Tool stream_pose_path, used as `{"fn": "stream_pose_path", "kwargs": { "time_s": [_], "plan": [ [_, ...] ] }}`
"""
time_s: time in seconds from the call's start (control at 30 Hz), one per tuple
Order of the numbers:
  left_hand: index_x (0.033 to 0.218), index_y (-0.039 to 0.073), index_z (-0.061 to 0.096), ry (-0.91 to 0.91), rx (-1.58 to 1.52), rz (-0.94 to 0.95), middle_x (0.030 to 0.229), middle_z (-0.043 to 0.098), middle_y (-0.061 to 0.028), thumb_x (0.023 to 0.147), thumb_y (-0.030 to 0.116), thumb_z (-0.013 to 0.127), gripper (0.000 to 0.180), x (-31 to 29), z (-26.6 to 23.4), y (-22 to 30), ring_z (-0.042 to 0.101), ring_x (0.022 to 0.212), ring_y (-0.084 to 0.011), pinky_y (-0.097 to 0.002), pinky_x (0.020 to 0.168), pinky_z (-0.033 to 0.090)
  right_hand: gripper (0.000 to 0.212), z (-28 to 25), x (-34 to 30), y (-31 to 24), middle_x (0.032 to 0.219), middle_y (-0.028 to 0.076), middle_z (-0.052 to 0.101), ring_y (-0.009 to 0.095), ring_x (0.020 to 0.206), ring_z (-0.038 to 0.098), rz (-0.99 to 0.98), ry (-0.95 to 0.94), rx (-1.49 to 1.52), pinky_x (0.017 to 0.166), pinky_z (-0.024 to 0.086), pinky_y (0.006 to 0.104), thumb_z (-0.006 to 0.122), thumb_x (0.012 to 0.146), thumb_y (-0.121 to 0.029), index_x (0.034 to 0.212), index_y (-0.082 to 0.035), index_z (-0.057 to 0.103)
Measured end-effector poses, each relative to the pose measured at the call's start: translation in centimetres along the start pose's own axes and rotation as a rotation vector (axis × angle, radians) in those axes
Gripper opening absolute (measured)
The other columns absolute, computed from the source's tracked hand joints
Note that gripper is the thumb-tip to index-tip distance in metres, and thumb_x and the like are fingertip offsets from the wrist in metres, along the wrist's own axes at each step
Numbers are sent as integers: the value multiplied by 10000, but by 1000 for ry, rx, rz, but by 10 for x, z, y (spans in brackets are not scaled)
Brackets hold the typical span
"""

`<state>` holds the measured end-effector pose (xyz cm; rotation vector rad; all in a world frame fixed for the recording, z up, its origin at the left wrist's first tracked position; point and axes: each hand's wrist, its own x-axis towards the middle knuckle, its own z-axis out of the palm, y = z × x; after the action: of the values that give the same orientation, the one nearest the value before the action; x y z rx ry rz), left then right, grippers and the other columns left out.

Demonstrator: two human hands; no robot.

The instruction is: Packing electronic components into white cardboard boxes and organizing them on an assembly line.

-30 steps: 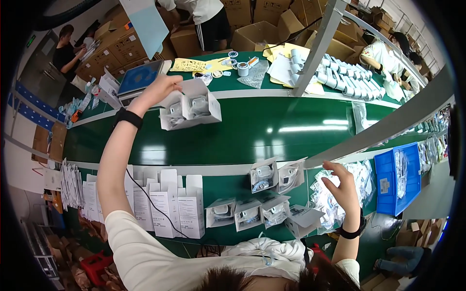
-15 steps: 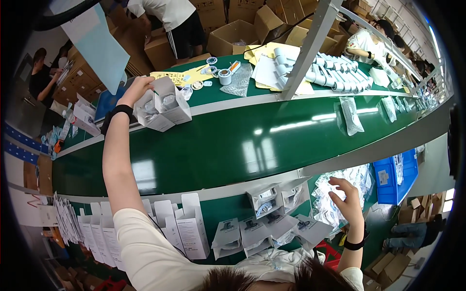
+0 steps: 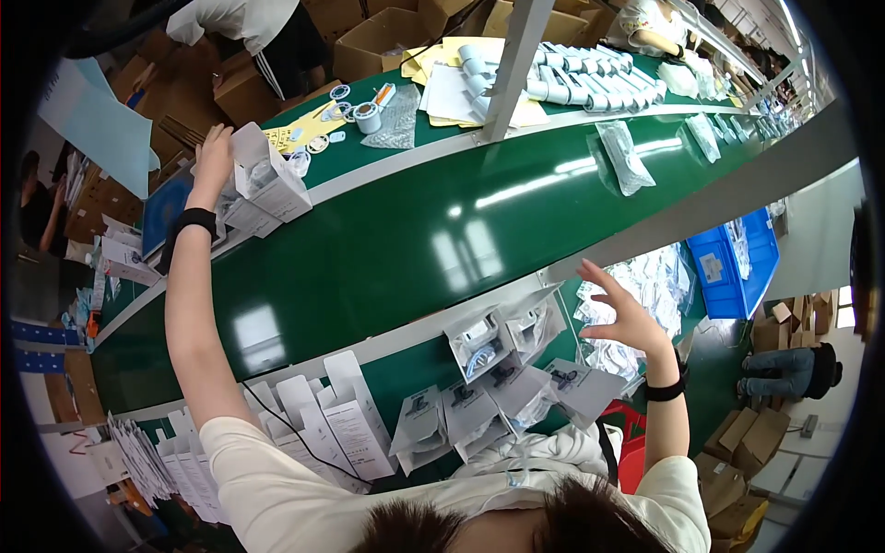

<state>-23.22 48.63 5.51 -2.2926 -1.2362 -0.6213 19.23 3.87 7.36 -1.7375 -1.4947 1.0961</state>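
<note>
At the upper left my left hand (image 3: pixel 213 164) reaches to the left side of two white cardboard boxes (image 3: pixel 281 195), its fingers stretched out. Clear-wrapped parts (image 3: pixel 262 175) show in their open tops. Whether the fingertips touch the cardboard is not clear. My right hand (image 3: pixel 629 319) hovers with fingers spread and nothing in it, beside a pile of clear plastic bags (image 3: pixel 659 286) with white contents. Left of it, on the near bench, stand several open grey-white boxes (image 3: pixel 502 392). Two of them show a white device (image 3: pixel 477 332) and cables inside.
A green conveyor belt (image 3: pixel 369 249) runs across, carrying bagged parts (image 3: pixel 625 158). Several white boxes (image 3: pixel 346 424) stand at the near left. A blue bin (image 3: pixel 728 267) is at right. White cylindrical parts (image 3: pixel 590 88), tape rolls (image 3: pixel 367 118) and a metal post (image 3: pixel 518 69) line the far shelf.
The whole view has shifted, so the far shelf sits further left and higher. My left hand's fingers look straighter beside the boxes. My right hand stays open, a little further left in the picture.
</note>
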Motion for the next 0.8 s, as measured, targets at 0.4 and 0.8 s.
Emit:
{"fn": "stream_pose_path", "kwargs": {
  "time_s": [0.4,0.8],
  "plan": [
    [1088,-14,485,-907,-1247,194,894,611,-177,763,142,627,387,-133,-154,281,614,817,-212,-290,696,478,1033,44,39,34,1341,127,292,240,1212,335,-104,-327,63,973,321,349,782,563,-106,1352,-87,116],
    [925,-15,601,-405,-1096,-350,828,618,-195,734,112,613,230,-25,-40,150,613,772,-284,-324,657,456,940,73,202,-48,1240,122,367,258,1141,381,-182,311,377,911,372,352,763,550,-42,1297,-63,192]
  ]
}}
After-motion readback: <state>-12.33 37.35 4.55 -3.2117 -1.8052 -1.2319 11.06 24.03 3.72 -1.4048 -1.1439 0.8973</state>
